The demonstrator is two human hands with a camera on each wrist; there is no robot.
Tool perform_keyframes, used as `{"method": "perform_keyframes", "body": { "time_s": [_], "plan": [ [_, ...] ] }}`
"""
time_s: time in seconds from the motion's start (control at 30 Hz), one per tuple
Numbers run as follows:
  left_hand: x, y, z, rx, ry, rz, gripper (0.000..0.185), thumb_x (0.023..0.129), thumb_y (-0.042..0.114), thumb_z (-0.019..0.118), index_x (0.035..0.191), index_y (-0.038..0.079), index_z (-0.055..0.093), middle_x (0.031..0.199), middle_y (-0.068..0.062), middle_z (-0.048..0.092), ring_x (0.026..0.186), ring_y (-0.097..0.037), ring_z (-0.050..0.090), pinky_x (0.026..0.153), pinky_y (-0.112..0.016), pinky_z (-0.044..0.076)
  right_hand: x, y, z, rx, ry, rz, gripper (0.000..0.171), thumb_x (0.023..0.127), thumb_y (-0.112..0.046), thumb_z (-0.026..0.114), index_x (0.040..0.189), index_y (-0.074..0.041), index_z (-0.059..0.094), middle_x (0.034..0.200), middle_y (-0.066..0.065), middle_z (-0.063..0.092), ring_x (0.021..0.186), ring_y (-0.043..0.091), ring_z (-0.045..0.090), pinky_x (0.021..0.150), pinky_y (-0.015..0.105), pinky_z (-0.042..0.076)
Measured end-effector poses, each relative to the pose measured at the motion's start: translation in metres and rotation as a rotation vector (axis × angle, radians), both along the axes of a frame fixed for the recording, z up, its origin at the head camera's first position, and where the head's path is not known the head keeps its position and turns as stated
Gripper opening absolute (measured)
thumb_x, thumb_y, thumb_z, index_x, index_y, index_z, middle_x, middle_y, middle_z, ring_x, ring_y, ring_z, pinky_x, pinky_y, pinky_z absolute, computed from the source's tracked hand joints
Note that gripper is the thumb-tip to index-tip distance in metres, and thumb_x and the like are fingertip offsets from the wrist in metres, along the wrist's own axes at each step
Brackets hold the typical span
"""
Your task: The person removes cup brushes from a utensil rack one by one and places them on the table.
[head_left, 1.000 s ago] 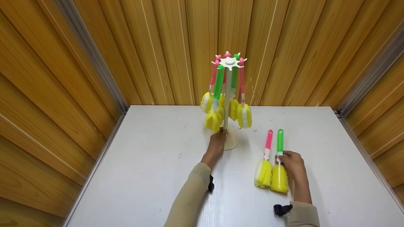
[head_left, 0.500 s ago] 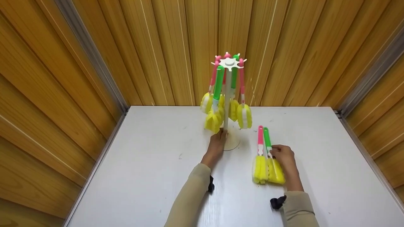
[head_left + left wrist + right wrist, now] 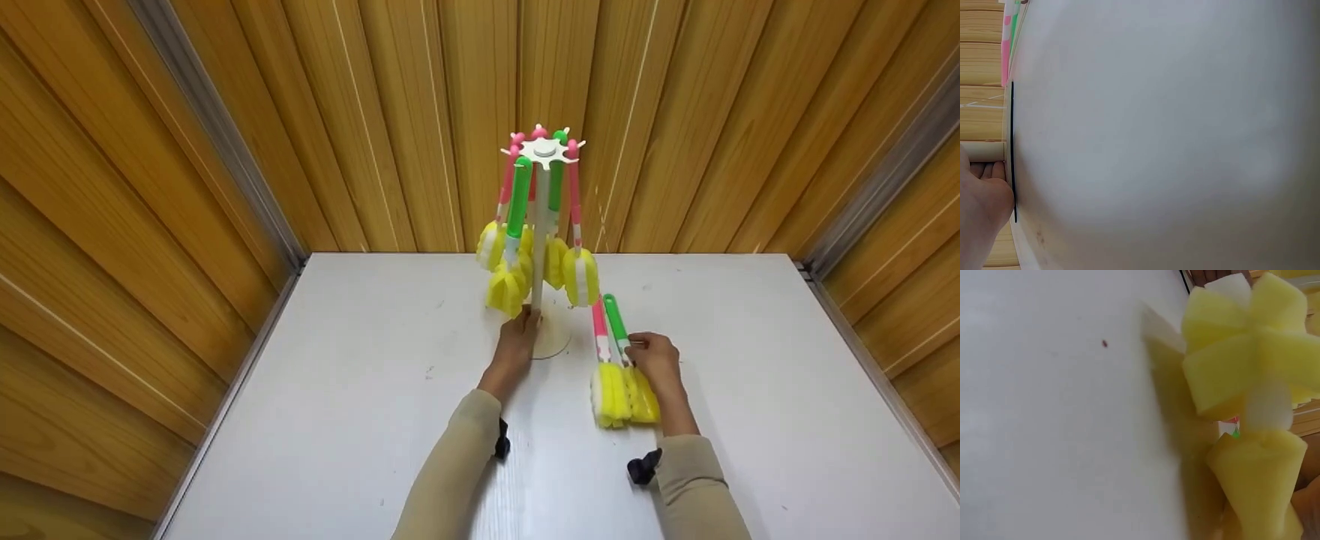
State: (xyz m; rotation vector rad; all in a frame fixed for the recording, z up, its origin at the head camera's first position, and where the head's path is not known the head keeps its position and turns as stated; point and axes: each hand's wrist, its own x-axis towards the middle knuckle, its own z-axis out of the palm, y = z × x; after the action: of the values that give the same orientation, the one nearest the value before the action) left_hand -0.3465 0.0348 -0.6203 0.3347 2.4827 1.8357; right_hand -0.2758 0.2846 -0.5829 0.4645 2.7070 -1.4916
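**Sponge-brush rack and two loose brushes: holdings at this moment**

1. White table (image 3: 360, 420). Bears everything listed; wood-panelled walls on three sides.

2. Rack (image 3: 541, 225). Upright post on a round base, notched disc at the top. Several pink- and green-handled brushes hang from the disc, handles up, yellow sponge heads down.

3. Left hand (image 3: 517, 341). Fingers curled round the foot of the rack's post just above the base, thumb side against it; the left wrist view shows the same grip at its edge. Judged to be steadying the rack.

4. Right hand (image 3: 651, 354). Fingers closed on the green-handled brush (image 3: 616, 319) at the neck, where handle meets sponge.

5. Pink-handled brush (image 3: 599, 330). Lies touching the green one on its left side; whether the fingers also pinch it cannot be told.

Position: the pair sits on the table just right of the rack's base, handle tips close under a hanging sponge.

Orientation: long axes near parallel, running away from the person and leaning slightly left. Handle ends point towards the rack and back wall; the sponge heads (image 3: 1241, 343) point back towards the person.

Handling note (judgement): the neck grip gives control of the handle tip; lifting one brush at a time, with the left hand firm on the post, would keep the rack from tipping or turning.
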Motion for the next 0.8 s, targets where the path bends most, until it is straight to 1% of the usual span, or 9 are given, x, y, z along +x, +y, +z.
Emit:
{"method": "perform_keyframes", "body": {
  "time_s": [0.17, 0.3, 0.5, 0.67, 0.73, 0.8],
  "plan": [
    [-0.0007, 0.0004, -0.0003, 0.011, 0.009, -0.003, 0.045, 0.110, 0.043, 0.040, 0.128, 0.005, 0.056, 0.113, -0.013, 0.060, 0.100, -0.015, 0.052, 0.089, -0.035, 0.043, -0.0010, -0.0023, -0.0040, -0.020, -0.004, -0.033, 0.041, 0.099, -0.009, 0.059, 0.135, 0.011, 0.056, 0.129, 0.032, 0.062, 0.111, 0.039, 0.065, 0.084, 0.035, 0.055],
    [-0.0003, 0.0010, -0.0005, 0.013, 0.007, -0.001, 0.045, 0.110, 0.043, 0.040, 0.131, 0.006, 0.056, 0.115, -0.014, 0.061, 0.102, -0.015, 0.052, 0.092, -0.036, 0.043, -0.0006, -0.0030, -0.0062, -0.035, -0.007, -0.042, 0.042, 0.100, -0.010, 0.058, 0.136, 0.010, 0.055, 0.130, 0.032, 0.061, 0.115, 0.040, 0.062, 0.090, 0.040, 0.054],
    [-0.0009, 0.0018, 0.0009, 0.017, 0.015, -0.002, 0.045, 0.110, 0.044, 0.040, 0.132, 0.007, 0.055, 0.115, -0.011, 0.060, 0.104, -0.015, 0.051, 0.095, -0.037, 0.043, -0.0015, -0.0020, -0.0071, -0.040, 0.004, -0.047, 0.042, 0.100, -0.011, 0.058, 0.136, 0.010, 0.055, 0.132, 0.032, 0.060, 0.117, 0.041, 0.062, 0.089, 0.038, 0.054],
    [-0.0027, 0.0031, 0.0012, 0.012, 0.021, 0.001, 0.043, 0.110, 0.041, 0.041, 0.129, 0.005, 0.055, 0.108, -0.006, 0.056, 0.101, -0.013, 0.050, 0.090, -0.035, 0.042, -0.0017, -0.0006, -0.0064, -0.048, -0.010, -0.051, 0.043, 0.100, -0.012, 0.059, 0.137, 0.009, 0.055, 0.132, 0.031, 0.060, 0.116, 0.040, 0.062, 0.088, 0.038, 0.054],
    [-0.0027, 0.0019, -0.0003, -0.003, 0.027, 0.001, 0.044, 0.110, 0.042, 0.040, 0.126, 0.005, 0.057, 0.101, -0.004, 0.055, 0.095, -0.013, 0.050, 0.085, -0.034, 0.042, -0.0002, -0.0016, -0.0070, -0.058, 0.000, -0.050, 0.042, 0.100, -0.011, 0.059, 0.136, 0.010, 0.055, 0.131, 0.031, 0.061, 0.113, 0.039, 0.063, 0.084, 0.034, 0.054],
    [-0.0009, -0.0010, -0.0025, -0.015, 0.023, 0.006, 0.045, 0.110, 0.044, 0.040, 0.125, 0.005, 0.057, 0.099, -0.004, 0.055, 0.093, -0.013, 0.051, 0.084, -0.033, 0.042, 0.0022, -0.0044, -0.0078, -0.064, 0.004, -0.044, 0.042, 0.100, -0.011, 0.060, 0.136, 0.010, 0.056, 0.130, 0.031, 0.061, 0.112, 0.038, 0.064, 0.082, 0.032, 0.054]
  ]
}}
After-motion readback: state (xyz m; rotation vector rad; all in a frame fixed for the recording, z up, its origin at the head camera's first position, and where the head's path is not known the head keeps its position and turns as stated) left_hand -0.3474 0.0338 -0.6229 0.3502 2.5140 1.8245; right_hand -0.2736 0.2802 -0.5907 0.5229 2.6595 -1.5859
